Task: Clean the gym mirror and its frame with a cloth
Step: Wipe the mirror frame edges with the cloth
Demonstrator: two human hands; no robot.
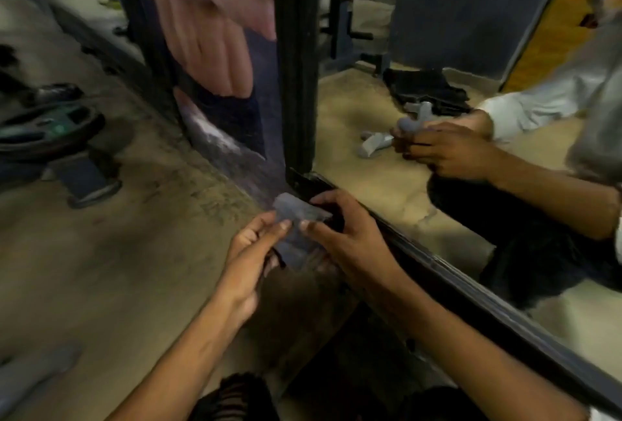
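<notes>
Loosely crumpled grey cloth — black frame

Item 1, cloth: middle was covered by thumbs of the left hand and right hand; lower end was lost in shadow between the hands.
Item 2, mirror: was cut by top and right edges.
Item 3, frame: bottom rail ran out at lower right.
Item 4, weight plates: were blurred (count could not be told), cut by left edge.
Item 5, pink fabric: top was cut off.

Between left hand and right hand: cloth, before frame corner; mirror right; weight plates far left.
</notes>
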